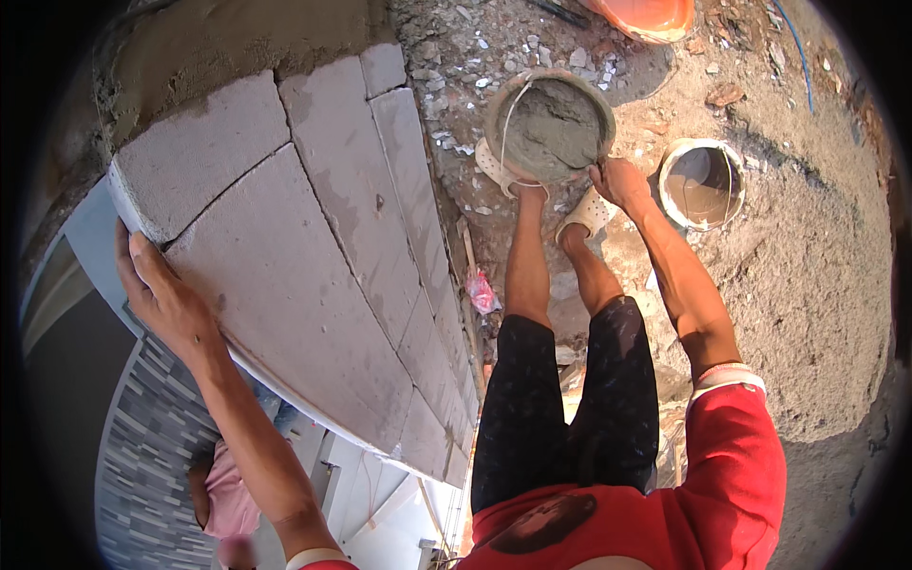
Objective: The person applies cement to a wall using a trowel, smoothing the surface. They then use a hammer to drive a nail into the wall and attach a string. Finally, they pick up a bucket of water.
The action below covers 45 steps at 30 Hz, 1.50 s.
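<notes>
A wall of pale grey blocks (294,275) stands on my left, with wet grey mortar (237,36) spread over its far end. My left hand (171,299) rests on the wall's outer edge, fingers stretched out along a block's side. In front of my feet a round bucket (492,133) is filled with thick grey mortar (554,131), its thin wire handle standing over the left side. My right hand (623,184) is closed on the bucket's near right rim. Its fingertips are partly hidden.
A second bucket (670,185) with murky liquid stands to the right; an orange container (651,17) lies at the far side. Rubble and a pink plastic bag (482,291) litter the ground near my light clogs (587,214). Beyond the wall, lower down, is a person in pink (231,489).
</notes>
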Motion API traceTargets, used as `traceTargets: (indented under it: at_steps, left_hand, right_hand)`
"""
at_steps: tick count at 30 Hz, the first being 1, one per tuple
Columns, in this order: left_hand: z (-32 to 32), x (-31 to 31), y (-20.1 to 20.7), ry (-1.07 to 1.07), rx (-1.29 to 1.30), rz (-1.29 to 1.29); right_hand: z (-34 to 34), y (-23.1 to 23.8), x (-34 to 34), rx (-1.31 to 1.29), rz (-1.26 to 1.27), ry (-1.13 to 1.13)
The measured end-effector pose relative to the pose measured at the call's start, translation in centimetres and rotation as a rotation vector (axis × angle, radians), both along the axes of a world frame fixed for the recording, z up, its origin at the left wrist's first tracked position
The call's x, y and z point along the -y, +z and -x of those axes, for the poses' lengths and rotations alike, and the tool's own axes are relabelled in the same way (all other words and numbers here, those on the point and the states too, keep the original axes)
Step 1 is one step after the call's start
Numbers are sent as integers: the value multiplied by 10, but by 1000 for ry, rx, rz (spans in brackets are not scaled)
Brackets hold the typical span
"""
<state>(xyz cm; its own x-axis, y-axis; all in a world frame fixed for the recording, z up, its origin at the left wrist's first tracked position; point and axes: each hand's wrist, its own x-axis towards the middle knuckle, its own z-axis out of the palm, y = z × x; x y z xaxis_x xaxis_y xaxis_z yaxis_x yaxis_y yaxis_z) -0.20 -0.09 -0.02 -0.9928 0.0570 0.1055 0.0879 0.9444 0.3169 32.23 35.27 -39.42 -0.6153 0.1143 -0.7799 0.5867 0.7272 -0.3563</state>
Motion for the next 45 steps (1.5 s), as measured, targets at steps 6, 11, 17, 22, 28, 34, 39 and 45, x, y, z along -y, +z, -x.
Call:
traceTargets:
  at_steps: [6,11,17,22,28,34,39,45]
  left_hand:
    - [2,3,0,-22,-14,-16]
    - [0,4,0,14,46,-61]
    - [-1,2,0,5,7,-70]
    - [0,0,2,-8,14,-41]
    - [0,-2,4,-4,35,-40]
    - [0,4,4,-20,56,-67]
    - [0,3,5,-26,75,-61]
    - [0,-2,7,-21,65,-13]
  right_hand:
    - [17,-13,9,-118,101,-40]
    - [-16,23,-26,-73,171,-59]
    - [3,54,-29,-187,217,-234]
    - [57,70,37,-351,533,-535]
    - [147,94,128,-330,1016,-1251]
    - [216,52,186,-682,-243,-959]
    - [259,30,240,-535,284,-917]
    - [235,23,202,-504,484,-998]
